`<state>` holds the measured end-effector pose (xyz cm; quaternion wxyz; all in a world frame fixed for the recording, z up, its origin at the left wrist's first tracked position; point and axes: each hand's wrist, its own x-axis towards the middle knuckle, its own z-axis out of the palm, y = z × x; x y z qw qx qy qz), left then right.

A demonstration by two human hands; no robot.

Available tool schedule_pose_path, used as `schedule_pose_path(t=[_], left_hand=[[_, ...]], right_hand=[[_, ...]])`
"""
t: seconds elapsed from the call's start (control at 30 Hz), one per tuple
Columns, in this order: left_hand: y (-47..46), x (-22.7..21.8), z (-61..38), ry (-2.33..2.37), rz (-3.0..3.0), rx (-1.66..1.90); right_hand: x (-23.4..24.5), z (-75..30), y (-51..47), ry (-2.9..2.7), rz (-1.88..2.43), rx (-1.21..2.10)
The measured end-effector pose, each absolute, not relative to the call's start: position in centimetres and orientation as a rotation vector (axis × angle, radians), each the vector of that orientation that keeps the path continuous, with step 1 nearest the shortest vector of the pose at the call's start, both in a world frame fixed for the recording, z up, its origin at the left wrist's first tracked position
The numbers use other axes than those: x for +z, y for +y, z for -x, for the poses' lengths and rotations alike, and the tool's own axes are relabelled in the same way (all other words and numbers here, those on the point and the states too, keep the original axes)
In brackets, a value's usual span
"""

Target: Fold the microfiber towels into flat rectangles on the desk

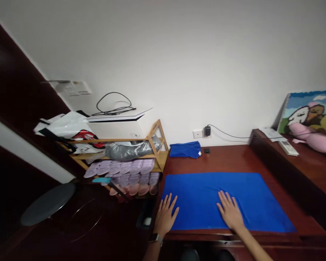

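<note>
A blue cloth [201, 203] lies spread out on the dark red wooden desk [225, 158], with small wrinkles near its middle. At its left edge rests my left hand [165, 214], fingers spread and flat, a watch on the wrist. My right hand [230, 212] lies flat on the cloth right of its middle, fingers stretched out and slightly apart. Neither hand grips anything. Behind the spread cloth, a second, folded blue cloth [185, 149] with a small white tag lies by the wall.
Left of the desk stands a wooden rack [163, 159] with several slippers [136, 166] and a white box-shaped device [116, 128] on top. A round stool [49, 203] is at far left. On the raised right section are a remote [288, 148], a pink plush toy [313, 139] and a picture [296, 108].
</note>
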<state>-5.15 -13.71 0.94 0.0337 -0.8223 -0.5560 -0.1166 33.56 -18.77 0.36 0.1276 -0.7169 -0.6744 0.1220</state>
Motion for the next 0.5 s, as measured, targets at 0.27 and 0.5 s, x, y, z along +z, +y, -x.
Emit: schedule_pose_path(t=[0.27, 0.5], left_hand=[[-12.6, 0.1, 5.7, -1.655, 2.509, -0.337], [-12.1, -0.1, 6.4, -1.656, 2.507, -0.246]], right_hand=[[-2.0, -57.2, -26.8, -1.62, 2.425, 0.177], [0.3, -59.7, -20.0, -1.554, 2.334, 0.141]])
